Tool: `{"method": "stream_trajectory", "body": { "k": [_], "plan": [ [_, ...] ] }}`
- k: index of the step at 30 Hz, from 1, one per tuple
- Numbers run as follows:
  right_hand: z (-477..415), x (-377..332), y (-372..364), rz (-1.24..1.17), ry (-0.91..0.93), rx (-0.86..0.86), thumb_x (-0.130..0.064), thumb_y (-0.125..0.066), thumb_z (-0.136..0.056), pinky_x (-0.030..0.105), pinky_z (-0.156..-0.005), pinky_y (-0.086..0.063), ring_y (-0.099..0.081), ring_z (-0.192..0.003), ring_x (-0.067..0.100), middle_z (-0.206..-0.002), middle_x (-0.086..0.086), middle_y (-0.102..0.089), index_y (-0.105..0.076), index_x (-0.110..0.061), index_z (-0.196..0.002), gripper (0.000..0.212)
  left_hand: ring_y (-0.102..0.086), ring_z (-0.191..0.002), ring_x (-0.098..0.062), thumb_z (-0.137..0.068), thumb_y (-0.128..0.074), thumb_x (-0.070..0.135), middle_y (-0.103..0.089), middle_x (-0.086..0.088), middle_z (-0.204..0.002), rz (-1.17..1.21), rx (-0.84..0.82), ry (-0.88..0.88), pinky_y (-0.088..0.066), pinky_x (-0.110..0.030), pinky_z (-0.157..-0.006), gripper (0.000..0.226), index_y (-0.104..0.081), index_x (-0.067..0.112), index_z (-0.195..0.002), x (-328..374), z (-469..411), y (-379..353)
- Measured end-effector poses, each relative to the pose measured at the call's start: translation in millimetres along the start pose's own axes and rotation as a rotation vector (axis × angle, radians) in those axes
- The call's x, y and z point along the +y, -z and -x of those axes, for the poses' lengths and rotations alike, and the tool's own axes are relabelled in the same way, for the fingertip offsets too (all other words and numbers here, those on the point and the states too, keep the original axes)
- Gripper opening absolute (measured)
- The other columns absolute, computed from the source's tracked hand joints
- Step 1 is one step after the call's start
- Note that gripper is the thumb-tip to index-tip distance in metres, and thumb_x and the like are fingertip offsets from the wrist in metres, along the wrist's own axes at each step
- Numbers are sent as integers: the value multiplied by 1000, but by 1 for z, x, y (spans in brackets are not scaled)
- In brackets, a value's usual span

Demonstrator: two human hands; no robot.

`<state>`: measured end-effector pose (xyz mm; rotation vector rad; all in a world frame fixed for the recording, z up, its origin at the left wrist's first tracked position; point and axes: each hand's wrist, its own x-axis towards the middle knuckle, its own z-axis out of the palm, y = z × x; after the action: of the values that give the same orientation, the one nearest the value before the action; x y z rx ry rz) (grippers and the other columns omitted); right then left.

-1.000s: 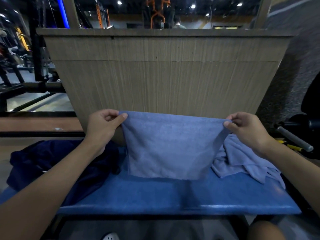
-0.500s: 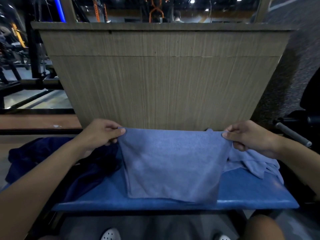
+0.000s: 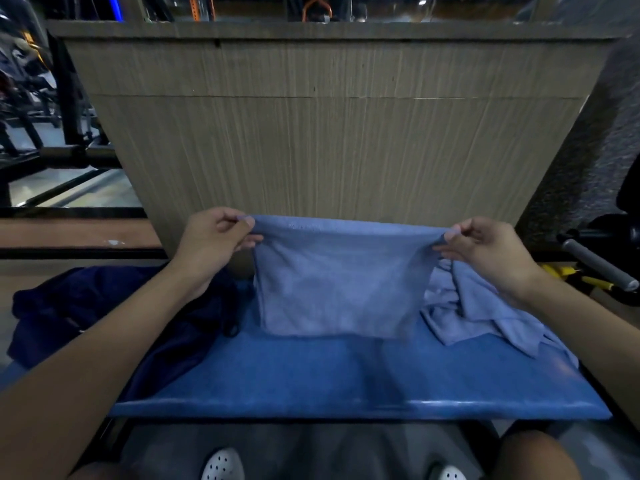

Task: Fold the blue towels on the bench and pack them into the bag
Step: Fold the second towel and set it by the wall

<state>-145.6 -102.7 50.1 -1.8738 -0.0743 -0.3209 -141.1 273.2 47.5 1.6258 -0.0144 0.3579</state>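
A towel (image 3: 339, 289) is held stretched above the table (image 3: 346, 375). Its long axis runs from 9 to 3 o'clock, and the cloth hangs toward 6 o'clock. The upper corners are pinched between thumb and fingers, by the left hand (image 3: 214, 244) at 9 o'clock and by the right hand (image 3: 485, 251) at 3 o'clock, well apart. Whether the lower edge touches the table cannot be told. A crumpled second towel (image 3: 485, 317) is seen just beside it at 4 o'clock, and a dark bag (image 3: 104, 313) at 8 o'clock.

Both forearms are bare from the frame edges to the left hand (image 3: 214, 244) and right hand (image 3: 485, 251); on the feet, white clog-style shoes (image 3: 221, 465), the left dotted with round holes
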Motion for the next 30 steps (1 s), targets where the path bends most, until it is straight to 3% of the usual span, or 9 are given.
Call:
{"method": "stream_trajectory", "body": {
  "k": [2,5,8,13,16,20,24,27,30],
  "plan": [
    [0,3,-1,-5,15,12,-8,-59,-95,29,-81,-58,-72,-82,17,-84,16,-70,-59,-6,-83,12,-73,-83,-21,-95,-61,9,-72,-9,-85,-28,-21,-35,-58,-24,-78,7,-64,10,-89,-3,1,3],
    [9,14,-7,10,-26,4,-1,-58,-93,14,-66,-54,-66,-66,9,-76,15,-65,-57,-4,-80,13,-73,-82,-20,-95,-60,9,-73,-8,-83,-96,-74,22,-59,-26,-78,8,-65,9,-89,-23,15,5],
    [24,41,-15,105,-105,-112,2,-58,-93,12,-57,-49,-62,-58,7,-67,10,-63,-57,-2,-77,16,-73,-80,-20,-96,-59,12,-74,-11,-83,-183,-118,122,-59,-24,-74,12,-68,6,-89,-56,37,5],
    [60,95,-21,232,-290,-295,2,-65,-87,41,-74,-56,-64,-73,24,-76,20,-69,-64,2,-75,12,-72,-68,-17,-101,-50,12,-70,-19,-84,-275,-212,358,-57,-20,-65,26,-66,0,-84,-112,73,6],
    [75,111,-24,292,-362,-378,-1,-61,-90,25,-62,-53,-65,-71,20,-78,22,-69,-64,6,-83,10,-71,-63,-17,-103,-46,13,-69,-26,-83,-346,-258,434,-56,-24,-62,31,-64,0,-82,-132,85,6],
    [82,122,-22,342,-331,-402,1,-62,-88,14,-50,-43,-60,-60,15,-66,11,-66,-66,6,-82,8,-69,-55,-16,-103,-46,15,-68,-19,-76,-419,-265,460,-53,-24,-53,31,-64,3,-81,-138,87,5],
    [79,132,-22,396,-282,-453,0,-65,-86,13,-58,-43,-56,-61,10,-64,4,-64,-68,-1,-75,11,-59,-44,-14,-102,-48,17,-67,-2,-65,-575,-290,387,-43,-23,-44,36,-66,4,-73,-143,82,4],
    [77,143,-27,420,-279,-500,0,-65,-85,14,-68,-45,-56,-63,-4,-70,-2,-67,-67,-13,-71,19,-58,-46,-4,-100,-51,13,-69,-2,-64,-614,-329,333,-49,-20,-51,36,-67,2,-70,-155,80,3],
    [80,153,-40,415,-253,-496,5,-63,-86,9,-69,-44,-54,-62,-9,-75,0,-67,-68,-9,-77,18,-69,-71,-18,-92,-55,32,-71,-4,-70,-697,-402,274,-55,-38,-74,36,-70,7,-70,-176,80,2]
  ]
}}
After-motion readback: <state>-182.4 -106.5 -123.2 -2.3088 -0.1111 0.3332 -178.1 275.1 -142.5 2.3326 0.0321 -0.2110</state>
